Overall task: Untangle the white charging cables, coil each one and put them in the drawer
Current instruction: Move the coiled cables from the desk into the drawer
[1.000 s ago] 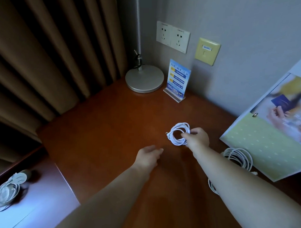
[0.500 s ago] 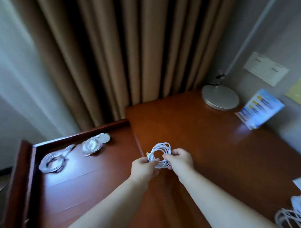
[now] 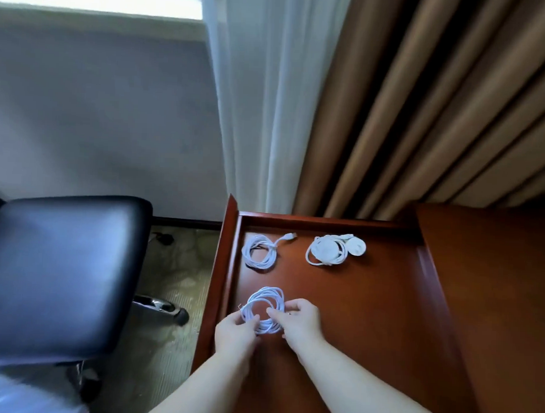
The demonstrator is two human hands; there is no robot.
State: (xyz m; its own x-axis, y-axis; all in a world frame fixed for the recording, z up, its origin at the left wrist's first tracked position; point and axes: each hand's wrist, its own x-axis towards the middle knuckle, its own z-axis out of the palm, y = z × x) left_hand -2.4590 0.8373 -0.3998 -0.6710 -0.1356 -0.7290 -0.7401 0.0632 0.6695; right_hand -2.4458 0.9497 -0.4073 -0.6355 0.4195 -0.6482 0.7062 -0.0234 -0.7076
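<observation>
Head view:
- Drawer (image 3: 225,266) pulled open, red-brown wood, raised rim on the far and left sides; it sits lower than the worktop (image 3: 493,291) on its right.
- Held coil (image 3: 264,308): white cable wound into a round loop, over the near-left part of the drawer floor. Cannot tell whether it rests on the wood or hangs just above it.
- Left grip (image 3: 234,331): bare hand, fingers (image 3: 247,321) curled in and pinching the coil's near-left strands.
- Right grip (image 3: 302,323): bare hand, fingertips (image 3: 273,313) pinching the coil's right side; the other fingers are bent over its edge.
- Both forearms enter from the bottom edge, converging on the coil.
- Back-left coil (image 3: 259,250): white cable lying flat on the drawer floor near the far rim, one plug end sticking out to the right.
- Back-right coil (image 3: 328,250): white cable wrapped around a round white puck, a second round disc touching its right side; it lies flat, well apart from the held coil.
- The two back coils lie side by side, not touching.
- Chair (image 3: 56,270): dark padded seat to the left of the drawer, over the carpet (image 3: 176,264).
- Sheer curtain (image 3: 262,98) and brown curtain (image 3: 438,104) hang behind the drawer and worktop.
</observation>
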